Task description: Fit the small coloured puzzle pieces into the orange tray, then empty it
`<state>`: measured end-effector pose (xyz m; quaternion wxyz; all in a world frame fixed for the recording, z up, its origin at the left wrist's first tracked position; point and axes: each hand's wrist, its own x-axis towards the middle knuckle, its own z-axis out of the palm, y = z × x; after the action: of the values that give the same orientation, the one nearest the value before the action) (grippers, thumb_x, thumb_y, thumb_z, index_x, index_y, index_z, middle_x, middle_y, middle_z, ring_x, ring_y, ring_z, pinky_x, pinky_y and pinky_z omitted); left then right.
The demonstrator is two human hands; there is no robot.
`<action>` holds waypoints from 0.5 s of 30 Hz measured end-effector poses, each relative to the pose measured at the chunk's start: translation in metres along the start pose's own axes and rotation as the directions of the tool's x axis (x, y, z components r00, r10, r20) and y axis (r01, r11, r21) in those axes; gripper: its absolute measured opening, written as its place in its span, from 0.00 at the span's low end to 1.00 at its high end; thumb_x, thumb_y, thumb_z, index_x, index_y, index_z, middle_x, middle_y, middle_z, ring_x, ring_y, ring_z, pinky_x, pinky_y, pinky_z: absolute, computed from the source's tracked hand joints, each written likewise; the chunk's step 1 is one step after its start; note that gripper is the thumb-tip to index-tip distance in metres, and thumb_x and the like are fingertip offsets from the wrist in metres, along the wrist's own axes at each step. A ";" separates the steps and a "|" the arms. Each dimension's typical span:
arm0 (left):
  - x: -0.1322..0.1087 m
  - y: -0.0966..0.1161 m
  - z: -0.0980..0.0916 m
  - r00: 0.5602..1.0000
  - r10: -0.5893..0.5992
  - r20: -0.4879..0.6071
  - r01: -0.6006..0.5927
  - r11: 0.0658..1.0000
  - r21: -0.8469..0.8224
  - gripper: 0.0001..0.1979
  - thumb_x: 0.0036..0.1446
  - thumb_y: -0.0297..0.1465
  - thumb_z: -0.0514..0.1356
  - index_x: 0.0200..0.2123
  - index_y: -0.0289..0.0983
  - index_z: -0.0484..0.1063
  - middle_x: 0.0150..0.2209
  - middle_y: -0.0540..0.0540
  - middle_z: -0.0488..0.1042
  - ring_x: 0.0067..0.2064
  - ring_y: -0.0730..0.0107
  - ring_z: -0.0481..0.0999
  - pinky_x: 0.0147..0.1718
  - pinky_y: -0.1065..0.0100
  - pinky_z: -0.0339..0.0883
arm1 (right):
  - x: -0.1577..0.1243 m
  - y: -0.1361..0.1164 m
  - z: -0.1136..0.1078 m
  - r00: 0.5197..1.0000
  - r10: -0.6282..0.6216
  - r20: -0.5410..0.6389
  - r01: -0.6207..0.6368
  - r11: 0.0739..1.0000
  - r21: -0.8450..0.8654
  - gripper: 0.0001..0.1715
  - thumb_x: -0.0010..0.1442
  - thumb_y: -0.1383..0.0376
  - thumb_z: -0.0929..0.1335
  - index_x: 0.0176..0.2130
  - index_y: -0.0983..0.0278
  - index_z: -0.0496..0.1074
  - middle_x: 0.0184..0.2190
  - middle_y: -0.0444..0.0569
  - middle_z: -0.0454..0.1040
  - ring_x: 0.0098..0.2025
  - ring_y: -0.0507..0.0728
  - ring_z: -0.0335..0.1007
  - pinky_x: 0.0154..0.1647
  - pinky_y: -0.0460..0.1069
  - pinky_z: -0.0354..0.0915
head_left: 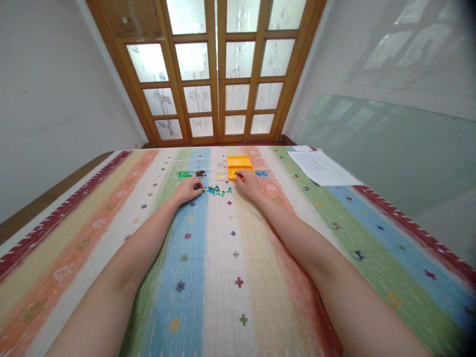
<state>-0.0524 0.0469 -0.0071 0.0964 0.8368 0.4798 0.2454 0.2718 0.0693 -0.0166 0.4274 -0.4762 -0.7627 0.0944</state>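
Note:
My left hand (188, 190) rests on the cloth at the left end of a loose pile of small mixed-colour pieces (217, 190). Its fingers are curled together; whatever lies between them is too small to make out. Over the front edge of an open orange box (240, 161), my right hand (248, 183) holds thumb and fingertips close together. Anything in that pinch is hidden or tiny. Behind the pile, small green pieces (184, 174), dark brown-red pieces (201, 174) and yellow pieces (219, 176) lie in clear containers. Blue pieces (261, 174) sit right of the orange box.
A striped, patterned tablecloth (223, 277) covers the table. Printed white paper (322, 167) lies at the far right. Beyond the far table edge stand wooden doors with glass panes (238, 59). A pale glass panel (386, 153) leans along the right wall.

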 end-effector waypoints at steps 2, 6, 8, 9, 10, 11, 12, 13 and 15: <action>0.001 0.000 0.000 1.000 -0.006 0.004 0.006 1.000 -0.003 0.07 0.57 0.34 0.61 0.34 0.40 0.79 0.36 0.45 0.78 0.39 0.60 0.75 0.44 0.60 0.69 | 0.000 0.000 0.000 1.000 0.001 0.005 -0.001 1.000 0.003 0.14 0.65 0.68 0.66 0.46 0.62 0.79 0.47 0.55 0.80 0.48 0.62 0.74 0.54 0.57 0.69; 0.002 0.002 -0.001 1.000 0.000 0.020 0.000 1.000 -0.002 0.07 0.57 0.34 0.62 0.35 0.41 0.80 0.37 0.44 0.79 0.40 0.59 0.76 0.46 0.59 0.70 | 0.000 -0.002 -0.001 1.000 0.006 0.010 -0.006 1.000 0.006 0.13 0.66 0.68 0.66 0.46 0.62 0.80 0.47 0.54 0.80 0.49 0.62 0.74 0.55 0.57 0.68; 0.002 0.003 -0.002 0.999 0.012 0.031 -0.012 1.000 -0.005 0.06 0.56 0.33 0.62 0.35 0.41 0.80 0.38 0.44 0.79 0.41 0.58 0.77 0.47 0.58 0.70 | 0.000 -0.003 -0.001 1.000 0.004 0.009 -0.004 1.000 0.007 0.13 0.66 0.67 0.66 0.46 0.61 0.80 0.47 0.54 0.80 0.49 0.62 0.74 0.55 0.57 0.68; 0.002 0.002 -0.003 0.999 0.018 0.034 -0.017 1.000 -0.011 0.06 0.56 0.33 0.62 0.35 0.41 0.80 0.38 0.44 0.79 0.41 0.58 0.77 0.47 0.58 0.70 | 0.000 -0.003 -0.002 1.000 0.003 0.010 -0.003 1.000 0.010 0.13 0.66 0.67 0.66 0.46 0.61 0.80 0.47 0.54 0.80 0.49 0.62 0.73 0.55 0.57 0.68; 0.002 0.002 -0.002 0.999 0.022 0.033 -0.021 1.000 -0.018 0.06 0.56 0.32 0.62 0.35 0.41 0.80 0.38 0.44 0.79 0.41 0.58 0.77 0.47 0.58 0.70 | 0.000 -0.003 -0.002 1.000 0.002 0.009 -0.002 1.000 0.012 0.13 0.66 0.67 0.66 0.46 0.61 0.80 0.47 0.54 0.80 0.49 0.62 0.73 0.55 0.57 0.68; 0.002 0.001 -0.002 0.999 0.026 0.031 -0.025 0.999 -0.026 0.06 0.55 0.32 0.62 0.34 0.41 0.80 0.38 0.44 0.79 0.41 0.59 0.77 0.47 0.58 0.70 | 0.000 -0.003 -0.002 1.000 0.000 0.008 0.000 1.000 0.015 0.13 0.66 0.67 0.66 0.46 0.61 0.80 0.47 0.54 0.80 0.49 0.62 0.73 0.55 0.57 0.68; 0.002 0.000 -0.001 0.999 0.029 0.026 -0.028 0.999 -0.035 0.06 0.55 0.31 0.62 0.34 0.41 0.80 0.37 0.45 0.79 0.41 0.59 0.77 0.47 0.59 0.70 | 0.000 -0.002 -0.002 1.000 -0.004 0.007 0.004 1.000 0.018 0.13 0.66 0.67 0.66 0.46 0.61 0.80 0.47 0.54 0.80 0.49 0.62 0.74 0.55 0.57 0.68; 0.001 -0.001 -0.001 0.999 0.029 0.018 -0.028 0.999 -0.046 0.06 0.55 0.31 0.62 0.34 0.41 0.80 0.37 0.45 0.79 0.41 0.59 0.77 0.47 0.59 0.70 | 0.000 -0.002 -0.001 1.000 -0.008 0.006 0.008 1.000 0.020 0.13 0.66 0.67 0.66 0.46 0.61 0.80 0.47 0.54 0.80 0.49 0.62 0.74 0.55 0.57 0.68; 0.001 -0.003 0.001 1.000 0.011 -0.004 -0.011 0.997 -0.075 0.06 0.55 0.31 0.61 0.34 0.41 0.80 0.37 0.45 0.79 0.40 0.59 0.76 0.47 0.59 0.70 | 0.000 -0.001 -0.001 1.000 -0.015 0.006 0.015 1.000 0.019 0.14 0.66 0.67 0.66 0.46 0.62 0.80 0.47 0.55 0.80 0.49 0.62 0.74 0.55 0.57 0.68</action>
<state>-0.0536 0.0490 -0.0090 0.1258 0.8349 0.4656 0.2651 0.2719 0.0679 -0.0152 0.4301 -0.4662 -0.7666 0.1000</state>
